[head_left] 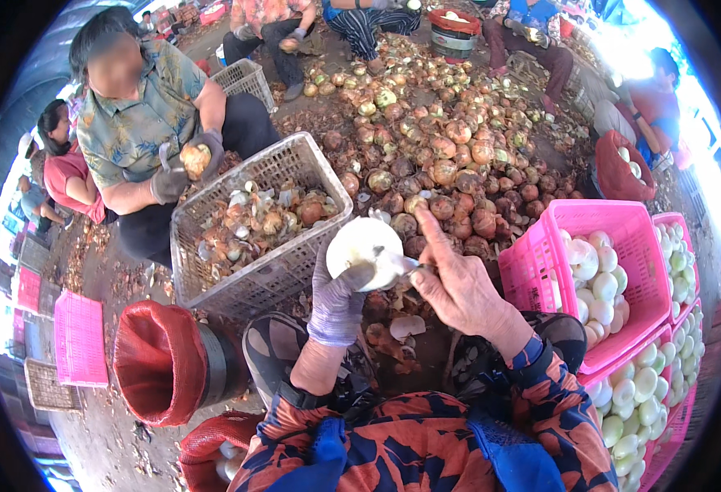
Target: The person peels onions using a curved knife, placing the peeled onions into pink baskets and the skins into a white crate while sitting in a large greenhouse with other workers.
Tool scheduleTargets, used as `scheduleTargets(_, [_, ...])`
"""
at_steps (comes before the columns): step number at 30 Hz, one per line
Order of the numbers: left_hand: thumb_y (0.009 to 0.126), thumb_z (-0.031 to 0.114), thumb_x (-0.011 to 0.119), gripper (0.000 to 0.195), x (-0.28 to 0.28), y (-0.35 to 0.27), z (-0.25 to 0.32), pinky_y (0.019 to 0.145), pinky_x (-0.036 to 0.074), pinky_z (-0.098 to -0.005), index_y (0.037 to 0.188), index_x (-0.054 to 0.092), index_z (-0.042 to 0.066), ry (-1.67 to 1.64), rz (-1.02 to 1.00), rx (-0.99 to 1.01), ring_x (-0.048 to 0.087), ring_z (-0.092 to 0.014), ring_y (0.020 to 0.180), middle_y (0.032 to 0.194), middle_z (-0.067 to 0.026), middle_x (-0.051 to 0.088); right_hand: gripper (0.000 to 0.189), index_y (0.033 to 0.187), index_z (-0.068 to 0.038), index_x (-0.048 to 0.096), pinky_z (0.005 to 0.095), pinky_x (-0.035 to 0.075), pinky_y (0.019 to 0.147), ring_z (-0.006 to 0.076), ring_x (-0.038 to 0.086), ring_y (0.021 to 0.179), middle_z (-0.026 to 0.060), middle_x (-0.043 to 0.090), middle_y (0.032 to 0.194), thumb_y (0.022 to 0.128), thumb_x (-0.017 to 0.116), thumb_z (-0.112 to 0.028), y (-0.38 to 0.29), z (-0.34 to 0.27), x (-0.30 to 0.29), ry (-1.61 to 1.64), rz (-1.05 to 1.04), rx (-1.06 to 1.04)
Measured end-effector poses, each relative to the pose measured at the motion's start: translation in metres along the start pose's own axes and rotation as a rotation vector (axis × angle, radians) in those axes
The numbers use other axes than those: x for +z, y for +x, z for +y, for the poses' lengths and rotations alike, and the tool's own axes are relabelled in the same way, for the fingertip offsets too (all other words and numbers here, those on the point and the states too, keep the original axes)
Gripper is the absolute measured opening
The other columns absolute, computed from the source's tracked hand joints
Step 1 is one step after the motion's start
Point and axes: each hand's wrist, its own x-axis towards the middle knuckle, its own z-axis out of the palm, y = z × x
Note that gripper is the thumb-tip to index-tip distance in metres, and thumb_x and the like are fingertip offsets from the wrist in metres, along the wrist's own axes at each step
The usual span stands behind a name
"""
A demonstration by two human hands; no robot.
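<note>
My left hand (337, 307), in a grey glove, grips a peeled white onion (360, 245) with the thumb across its near side. My bare right hand (468, 295) holds a small knife (411, 264), its index finger stretched out. The blade reaches to the right side of the onion; blur hides its exact edge, and most of the handle is covered by my fingers. Below the onion, loose skins (407, 328) lie on the ground between my knees.
A grey plastic crate (262, 270) with peelings stands front left, by a co-worker (145, 117) holding an onion. Unpeeled onions (446, 166) are heaped ahead. Pink crates (637, 246) of peeled onions stack at right. A bucket lined with a red mesh sack (157, 363) sits at left.
</note>
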Motion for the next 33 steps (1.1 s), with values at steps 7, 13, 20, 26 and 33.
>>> scheduleTargets(7, [0.073,0.016,0.092,0.083,0.022,-0.021,0.012,0.103,0.055,-0.0385,0.143,0.05,0.003,0.232,-0.011,0.066,0.066,-0.023,0.116,0.126,-0.01,0.068,0.077,0.162,0.003,0.015,0.0473,0.055,0.068,0.0402,0.068,0.071,0.0267,0.07,0.111,0.104,0.056,-0.026,0.007,-0.002,-0.021,-0.204,0.037,-0.105])
scheduleTargets(13, [0.073,0.023,0.094,0.084,0.04,-0.031,0.026,0.1,0.056,-0.036,0.141,0.05,0.002,0.312,-0.031,0.185,0.066,-0.021,0.116,0.126,-0.0095,0.067,0.079,0.162,0.004,0.014,0.0455,0.056,0.069,0.0345,0.071,0.082,0.0204,0.07,0.11,0.103,0.058,-0.025,-0.008,-0.022,-0.028,-0.033,-0.01,-0.107])
scheduleTargets(20, [0.077,0.012,0.09,0.076,0.043,-0.038,0.025,0.101,0.055,-0.0357,0.142,0.05,0.003,0.53,-0.035,0.206,0.065,-0.021,0.116,0.129,-0.009,0.065,0.075,0.161,0.003,0.017,0.0463,0.058,0.076,0.0405,0.071,0.098,0.0276,0.061,0.136,0.102,0.057,-0.021,-0.015,-0.017,-0.023,-0.141,-0.002,-0.088])
scheduleTargets(26, [0.078,0.003,0.085,0.069,0.051,-0.045,0.047,0.099,0.056,-0.037,0.138,0.05,0.006,0.559,0.133,0.393,0.063,-0.022,0.118,0.128,-0.0097,0.063,0.066,0.161,-0.002,0.02,0.05,0.053,0.069,0.0407,0.069,0.076,0.021,0.067,0.085,0.108,0.052,-0.024,-0.031,0.044,-0.012,-0.044,0.207,0.019])
scheduleTargets(33, [0.07,0.018,0.094,0.077,0.056,-0.054,0.053,0.099,0.055,-0.0366,0.136,0.055,0.008,0.569,0.012,0.387,0.064,-0.022,0.115,0.125,-0.0076,0.065,0.067,0.163,-0.008,0.02,0.0453,0.055,0.07,0.0378,0.069,0.075,0.0166,0.065,0.083,0.109,0.052,-0.031,-0.025,0.003,-0.008,0.201,0.155,-0.133])
